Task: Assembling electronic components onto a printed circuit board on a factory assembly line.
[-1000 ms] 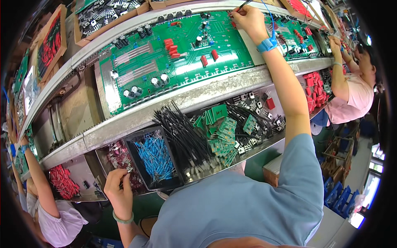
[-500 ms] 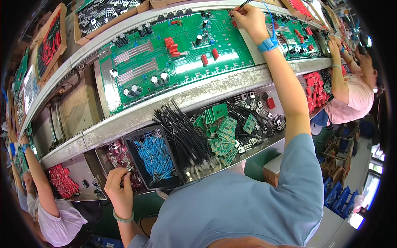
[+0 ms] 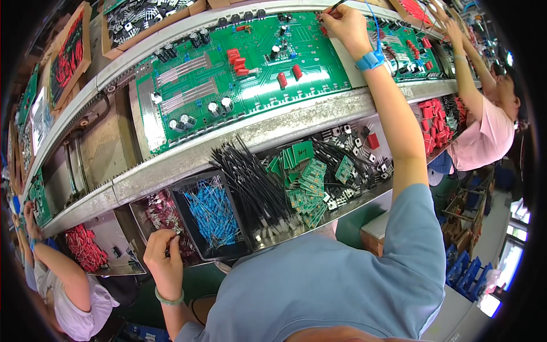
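At the far side of the large green circuit board (image 3: 256, 62), my right hand (image 3: 348, 31) pinches a thin black wire-like piece (image 3: 338, 4) by the board's top right corner. A blue strap (image 3: 370, 61) with a coiled cord circles that wrist. The board carries red block components (image 3: 234, 59), black-and-silver capacitors (image 3: 183, 122) and pale metal strips. My left hand (image 3: 162, 253) is closed, thumb and fingertips together, at the near edge of a compartment of dark red parts (image 3: 163, 211). Whatever lies between those fingertips is too small to make out.
Along the near rail (image 3: 228, 137) sit a black tray (image 3: 246, 246) of blue resistors, black cables (image 3: 250, 188), small green boards (image 3: 307, 185) and red blocks (image 3: 435, 125). Cardboard boxes (image 3: 114, 51) of parts line the far side. Co-workers' arms (image 3: 464, 74) reach in at both ends.
My hands stay almost where they were. The left co-worker's arm has pulled back and lower beside the rail; the right co-worker's arms have reached farther over the line.
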